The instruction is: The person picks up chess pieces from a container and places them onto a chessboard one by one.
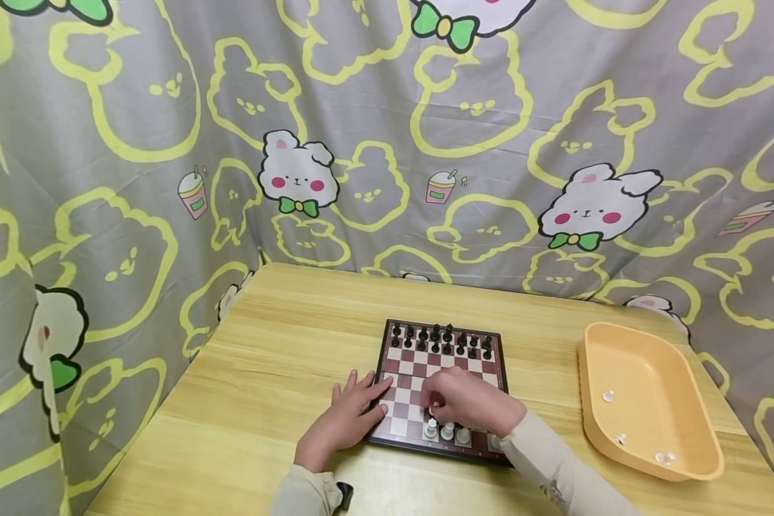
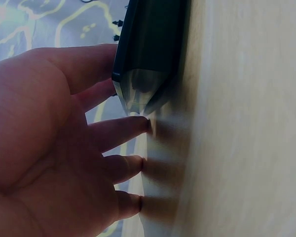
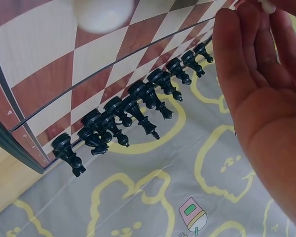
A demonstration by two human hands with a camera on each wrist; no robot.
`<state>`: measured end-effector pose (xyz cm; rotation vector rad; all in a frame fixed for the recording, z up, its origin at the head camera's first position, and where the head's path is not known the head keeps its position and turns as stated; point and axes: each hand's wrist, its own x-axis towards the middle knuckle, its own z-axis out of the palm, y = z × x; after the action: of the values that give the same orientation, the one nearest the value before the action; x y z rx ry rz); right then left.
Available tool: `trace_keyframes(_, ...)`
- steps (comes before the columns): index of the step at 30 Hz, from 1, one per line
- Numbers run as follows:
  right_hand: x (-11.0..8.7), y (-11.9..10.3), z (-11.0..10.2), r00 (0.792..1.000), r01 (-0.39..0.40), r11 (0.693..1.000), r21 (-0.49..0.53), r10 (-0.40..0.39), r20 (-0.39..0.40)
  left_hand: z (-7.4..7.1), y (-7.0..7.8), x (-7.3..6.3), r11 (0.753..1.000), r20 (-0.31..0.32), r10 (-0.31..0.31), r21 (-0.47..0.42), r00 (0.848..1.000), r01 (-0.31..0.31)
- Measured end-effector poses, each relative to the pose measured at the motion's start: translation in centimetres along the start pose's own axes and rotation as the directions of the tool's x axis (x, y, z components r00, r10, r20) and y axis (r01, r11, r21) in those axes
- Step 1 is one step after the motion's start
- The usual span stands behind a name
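Observation:
A chessboard (image 1: 400, 412) with brown and pale squares lies on the table, black chess pieces (image 1: 448, 337) in two rows along its far side. My right hand (image 1: 467, 401), in the head view, is over the near half of the board, fingers curled. Between its thumb and fingers, the right wrist view shows part of a small white chess piece (image 3: 268, 6). Several white chess pieces (image 1: 447, 431) stand along the near edge. My left hand (image 1: 348, 416) rests at the board's left edge, fingers spread; in the left wrist view three fingertips (image 2: 140, 123) reach the table beside the board's corner.
On the right of the table (image 1: 264, 344) sits an orange plastic tray (image 1: 658, 373) with several small white pieces (image 1: 608, 395) lying in it. A patterned grey curtain (image 1: 387, 179) hangs behind the table and along its sides.

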<state>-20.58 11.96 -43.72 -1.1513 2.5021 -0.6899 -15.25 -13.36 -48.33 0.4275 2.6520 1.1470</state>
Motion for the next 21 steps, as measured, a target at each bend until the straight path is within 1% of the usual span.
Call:
trace_keyframes(8,0.38,0.06,0.03,0.999,0.013,1.0,0.001,-0.014,0.042,0.0,-0.09,0.01,1.0,-0.001,0.003,0.002,1.0,-0.003)
trace_keyframes(14,0.44,0.11,0.16,0.998,0.013,0.999,0.031,-0.014,0.056,0.01,-0.18,0.08,1.0,0.0,0.004,0.004,1.0,-0.004)
trace_keyframes(21,0.56,0.18,0.28,0.998,0.006,0.999,0.034,-0.008,0.068,0.13,-0.38,0.16,1.0,-0.002,0.006,0.004,1.0,-0.006)
